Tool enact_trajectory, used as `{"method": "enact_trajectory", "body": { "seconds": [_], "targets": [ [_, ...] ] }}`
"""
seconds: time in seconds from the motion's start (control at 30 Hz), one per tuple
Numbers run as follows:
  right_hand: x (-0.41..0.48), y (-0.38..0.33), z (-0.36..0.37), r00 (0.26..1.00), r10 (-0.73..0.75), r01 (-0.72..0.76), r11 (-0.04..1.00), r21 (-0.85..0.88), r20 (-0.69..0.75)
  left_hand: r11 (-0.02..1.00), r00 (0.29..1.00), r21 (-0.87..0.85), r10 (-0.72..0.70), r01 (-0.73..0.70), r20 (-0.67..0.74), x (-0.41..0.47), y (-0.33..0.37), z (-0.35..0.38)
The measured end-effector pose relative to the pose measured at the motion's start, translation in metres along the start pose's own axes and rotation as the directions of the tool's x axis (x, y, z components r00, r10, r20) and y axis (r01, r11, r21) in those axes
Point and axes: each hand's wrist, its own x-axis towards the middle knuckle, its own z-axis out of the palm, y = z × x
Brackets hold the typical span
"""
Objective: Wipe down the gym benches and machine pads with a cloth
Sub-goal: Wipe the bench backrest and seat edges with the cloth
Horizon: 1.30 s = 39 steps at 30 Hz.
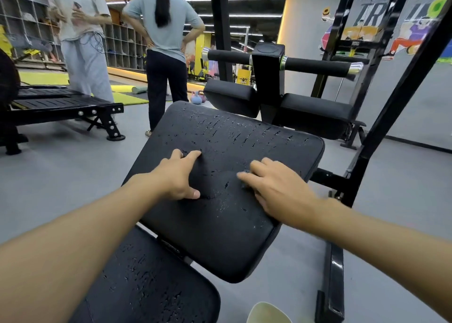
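Note:
A cracked black seat pad (244,139) tilts up in front of me, with a second worn pad (151,286) below it. Both my hands rest on the upper pad. A dark cloth (220,183), hard to tell from the pad, lies stretched between them. My left hand (176,175) grips its left end between curled fingers and thumb. The bent fingers of my right hand (276,188) hold the right end down. Past the seat are two black knee pads (315,112) under foam roller handles (318,67).
The machine's black steel frame (381,131) rises on the right, with its base rail (332,273) on the grey floor. Two people (166,53) stand at back left beside a low black bench (61,104). Kettlebells (197,98) sit on the floor. A pale rounded object (269,313) shows at the bottom edge.

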Motion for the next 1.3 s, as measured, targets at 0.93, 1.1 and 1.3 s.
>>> {"method": "enact_trajectory", "body": {
  "seconds": [0.93,1.1,1.3],
  "targets": [
    [0.061,0.034,0.014,0.924,0.332,-0.347,0.936,-0.052,-0.192,0.977,0.979,0.068,-0.200,0.203,-0.049,0.014,-0.028,-0.003],
    [0.058,0.013,0.018,1.000,0.018,-0.018,0.998,-0.063,-0.007,0.970,0.970,-0.035,-0.240,0.241,0.024,0.017,-0.038,-0.002],
    [0.077,0.016,0.023,0.938,0.306,-0.322,0.943,-0.083,-0.165,0.973,0.973,-0.027,-0.230,0.230,0.017,0.019,-0.039,-0.002]
  ]
}}
